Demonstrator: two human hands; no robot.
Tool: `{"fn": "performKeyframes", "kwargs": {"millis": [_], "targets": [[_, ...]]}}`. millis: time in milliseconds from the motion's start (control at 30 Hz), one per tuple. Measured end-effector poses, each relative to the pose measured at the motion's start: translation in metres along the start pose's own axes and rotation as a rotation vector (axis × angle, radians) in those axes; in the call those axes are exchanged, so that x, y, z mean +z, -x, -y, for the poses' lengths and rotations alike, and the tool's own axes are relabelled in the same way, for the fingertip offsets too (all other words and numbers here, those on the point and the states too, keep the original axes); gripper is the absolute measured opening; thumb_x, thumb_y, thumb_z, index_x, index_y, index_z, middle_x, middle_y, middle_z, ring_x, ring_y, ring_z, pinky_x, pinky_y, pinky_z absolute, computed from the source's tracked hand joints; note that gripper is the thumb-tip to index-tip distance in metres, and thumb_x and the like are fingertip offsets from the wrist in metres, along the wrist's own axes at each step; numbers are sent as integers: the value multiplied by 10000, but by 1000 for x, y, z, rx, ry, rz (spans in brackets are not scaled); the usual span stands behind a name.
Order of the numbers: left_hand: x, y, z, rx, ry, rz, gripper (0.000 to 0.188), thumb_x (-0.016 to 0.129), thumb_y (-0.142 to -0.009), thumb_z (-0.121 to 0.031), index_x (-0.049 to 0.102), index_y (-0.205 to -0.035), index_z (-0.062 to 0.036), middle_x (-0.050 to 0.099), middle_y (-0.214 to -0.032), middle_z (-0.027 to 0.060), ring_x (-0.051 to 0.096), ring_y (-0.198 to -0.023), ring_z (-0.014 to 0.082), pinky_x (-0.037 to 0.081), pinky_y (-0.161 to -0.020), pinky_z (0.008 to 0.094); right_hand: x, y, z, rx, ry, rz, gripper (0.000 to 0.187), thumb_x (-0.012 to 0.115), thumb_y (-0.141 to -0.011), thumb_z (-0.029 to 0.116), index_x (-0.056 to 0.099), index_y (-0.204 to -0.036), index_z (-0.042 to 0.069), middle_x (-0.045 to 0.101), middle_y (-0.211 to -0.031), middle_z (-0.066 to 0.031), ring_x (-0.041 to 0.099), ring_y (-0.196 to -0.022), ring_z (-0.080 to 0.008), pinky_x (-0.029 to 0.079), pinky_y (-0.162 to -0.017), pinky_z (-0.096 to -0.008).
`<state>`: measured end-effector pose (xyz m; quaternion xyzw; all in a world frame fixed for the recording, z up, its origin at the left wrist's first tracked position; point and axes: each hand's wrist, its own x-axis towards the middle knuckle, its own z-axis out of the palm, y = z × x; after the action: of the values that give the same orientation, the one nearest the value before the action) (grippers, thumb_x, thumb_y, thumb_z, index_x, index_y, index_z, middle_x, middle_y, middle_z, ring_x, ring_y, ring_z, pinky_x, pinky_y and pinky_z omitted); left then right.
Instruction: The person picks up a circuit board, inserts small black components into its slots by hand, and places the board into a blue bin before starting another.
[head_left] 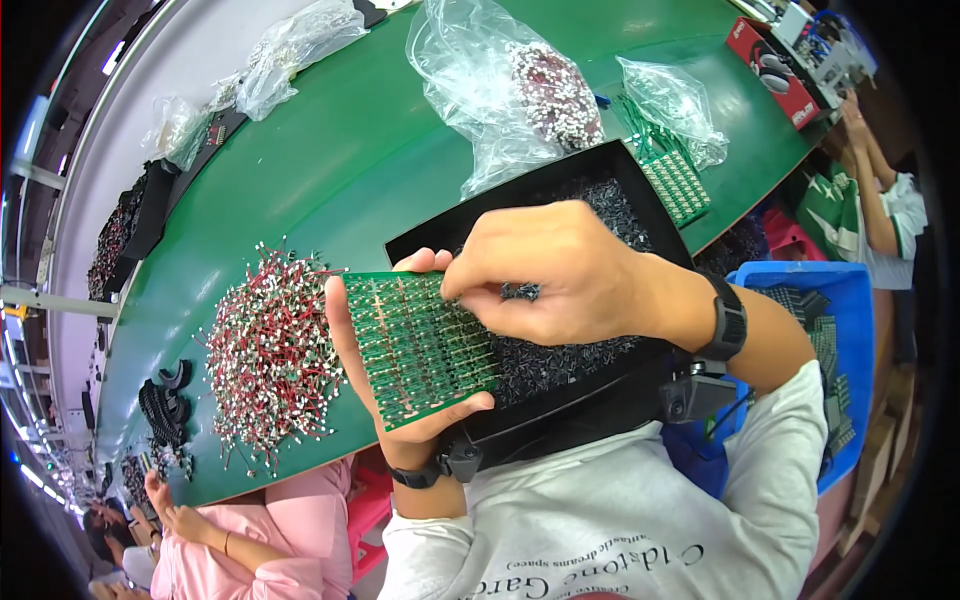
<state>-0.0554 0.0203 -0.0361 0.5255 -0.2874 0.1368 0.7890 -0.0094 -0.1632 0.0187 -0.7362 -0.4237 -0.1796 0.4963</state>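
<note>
My left hand (425,424) holds a green circuit board panel (420,350) tilted up, its fingers behind the far and left edges and its thumb along the near edge. Rows of small pads and parts cover the panel. Over the panel's right side is my right hand (550,270), thumb and fingertips pinched together at its surface; whatever they hold is hidden. Beneath both hands stands a black tray (560,410) with many small black parts (560,368). To the left lies a heap of red wires with whitish ends (270,360).
Clear plastic bags (480,120) and more green panels (678,190) lie beyond the tray on the green table (320,150). A blue crate (857,330) with boards stands at my right. Co-workers sit at left, in a pink top (250,540), and at far right.
</note>
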Motion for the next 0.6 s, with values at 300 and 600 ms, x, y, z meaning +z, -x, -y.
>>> {"fn": "performKeyframes", "kwargs": {"millis": [300, 600], "targets": [[2, 1, -4, -53, -21, 36, 1334, 964, -585, -164, 73, -1576, -218, 420, -1421, 268, 448, -1319, 385, 391, -1089, 523, 1, -3, 3, -34, 24, 15, 138, 707, -708, -23, 651, -808, 54, 622, -747, -68, 643, -630, -216, 516, -537, -310], [5, 1, -3, -31, 69, 26, 1344, 969, -581, -194, 62, -1573, -204, 436, -1400, 256, 455, -1314, 375, 380, -1094, 514, -4, -1, 11, 17, -6, -47, 182, 709, -695, -46, 679, -854, 38, 644, -788, -69, 664, -660, -181, 537, -564, -299]]}}
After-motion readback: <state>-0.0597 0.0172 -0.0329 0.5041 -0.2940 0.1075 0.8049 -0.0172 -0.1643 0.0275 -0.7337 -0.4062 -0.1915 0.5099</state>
